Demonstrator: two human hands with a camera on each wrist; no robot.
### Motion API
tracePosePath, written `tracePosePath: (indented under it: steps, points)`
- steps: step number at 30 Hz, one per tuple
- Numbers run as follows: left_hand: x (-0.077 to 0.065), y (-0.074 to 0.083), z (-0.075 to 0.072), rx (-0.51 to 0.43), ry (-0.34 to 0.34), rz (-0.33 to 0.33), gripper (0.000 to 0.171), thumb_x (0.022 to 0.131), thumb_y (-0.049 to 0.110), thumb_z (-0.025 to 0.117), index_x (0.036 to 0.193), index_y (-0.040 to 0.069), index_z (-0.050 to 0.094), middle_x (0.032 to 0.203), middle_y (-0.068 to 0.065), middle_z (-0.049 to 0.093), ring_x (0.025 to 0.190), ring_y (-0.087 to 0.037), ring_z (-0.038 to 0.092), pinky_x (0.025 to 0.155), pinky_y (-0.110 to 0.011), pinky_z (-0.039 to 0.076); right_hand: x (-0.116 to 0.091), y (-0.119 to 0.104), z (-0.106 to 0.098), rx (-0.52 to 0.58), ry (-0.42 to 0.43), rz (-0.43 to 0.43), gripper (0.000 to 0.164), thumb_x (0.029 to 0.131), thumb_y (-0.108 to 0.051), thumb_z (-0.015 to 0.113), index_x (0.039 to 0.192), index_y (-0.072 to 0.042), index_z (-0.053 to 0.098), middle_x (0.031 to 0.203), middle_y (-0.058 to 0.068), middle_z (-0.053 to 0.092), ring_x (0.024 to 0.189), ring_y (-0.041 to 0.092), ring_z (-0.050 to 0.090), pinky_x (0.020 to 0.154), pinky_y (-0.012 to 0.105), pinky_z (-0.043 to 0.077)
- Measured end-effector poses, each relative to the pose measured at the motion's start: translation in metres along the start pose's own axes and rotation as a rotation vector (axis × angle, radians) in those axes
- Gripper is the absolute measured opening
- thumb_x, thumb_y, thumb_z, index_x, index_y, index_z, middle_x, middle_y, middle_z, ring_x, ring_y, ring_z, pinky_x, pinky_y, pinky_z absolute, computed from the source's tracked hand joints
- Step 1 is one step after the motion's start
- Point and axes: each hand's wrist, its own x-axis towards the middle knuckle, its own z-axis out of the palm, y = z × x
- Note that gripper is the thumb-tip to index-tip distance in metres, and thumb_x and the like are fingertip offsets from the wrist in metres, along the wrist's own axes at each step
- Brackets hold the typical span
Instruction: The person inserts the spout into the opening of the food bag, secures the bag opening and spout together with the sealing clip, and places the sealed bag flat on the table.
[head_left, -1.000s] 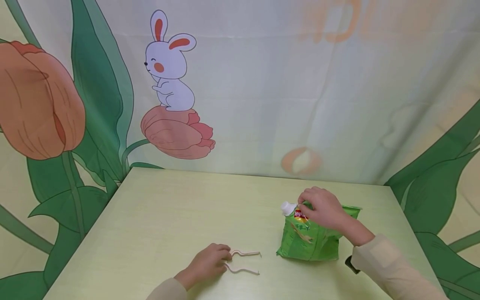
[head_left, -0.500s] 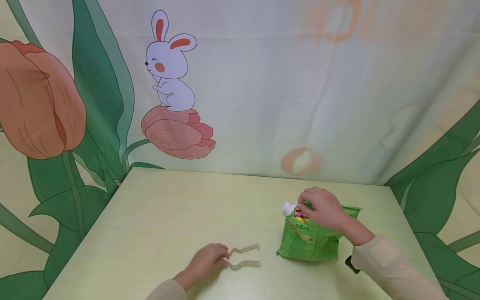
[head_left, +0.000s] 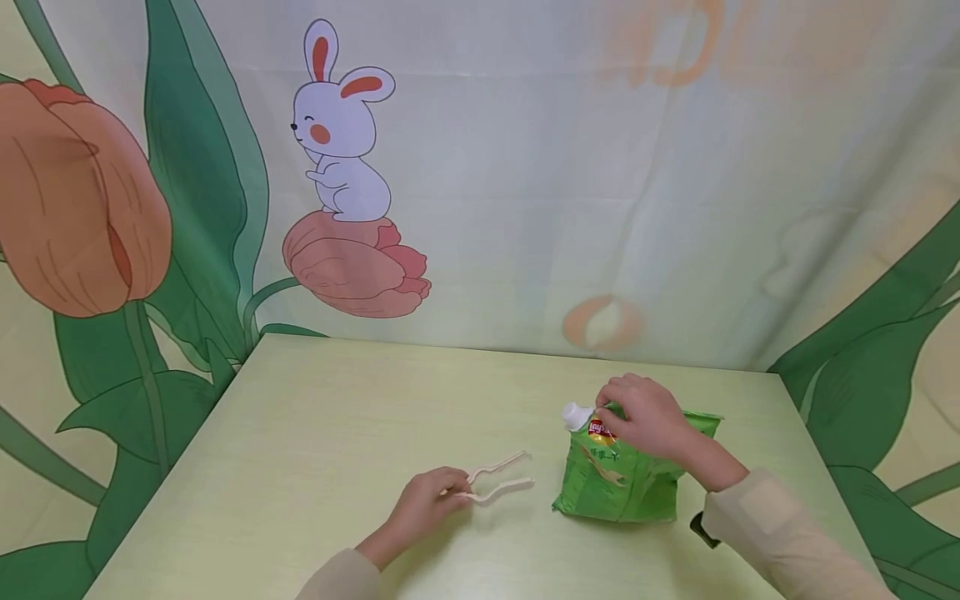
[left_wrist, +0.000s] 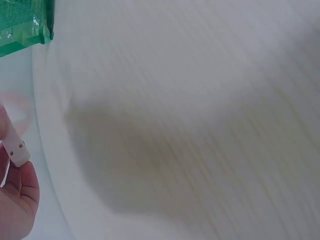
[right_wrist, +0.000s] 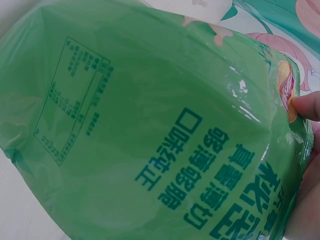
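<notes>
My left hand (head_left: pixel 423 504) grips a slim pale pair of tongs (head_left: pixel 501 492) at one end. Its two wavy arms spread apart and point right, a short way from the chip bag. In the left wrist view, the tongs' end (left_wrist: pixel 17 152) with small square holes shows between finger and thumb. My right hand (head_left: pixel 647 417) pinches the top edge of a green Lay's chip bag (head_left: pixel 618 487), which stands upright on the table. A white cap-like piece (head_left: pixel 577 416) sits at the bag's top left corner. In the right wrist view, the bag's printed back (right_wrist: pixel 150 125) fills most of the picture.
The pale table (head_left: pixel 337 417) spreads under both hands. Behind it hangs a curtain (head_left: pixel 487 167) printed with a rabbit and tulips. A dark band (head_left: pixel 705 530) shows at the right sleeve.
The left hand has lifted slightly, moving the tongs up and right toward the bag and tilting their arms upward. The right hand and the bag have stayed in place.
</notes>
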Motion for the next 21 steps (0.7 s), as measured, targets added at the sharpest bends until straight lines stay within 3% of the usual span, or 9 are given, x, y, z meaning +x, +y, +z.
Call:
tracePosePath:
  steps: [21]
  points:
    - [0.026,0.028,0.011,-0.17,0.024,-0.056,0.008,0.075,0.013,0.067,0.08,0.007,0.065,0.102,-0.01,0.065,0.089,-0.021,0.062,0.066,-0.014,0.048,0.0,0.0,0.0,0.006,-0.008,0.021,0.004,0.079,-0.013,0.06,0.075,-0.014,0.062,0.077,-0.005,0.061,0.072,0.011,0.051,0.057,0.024,0.041]
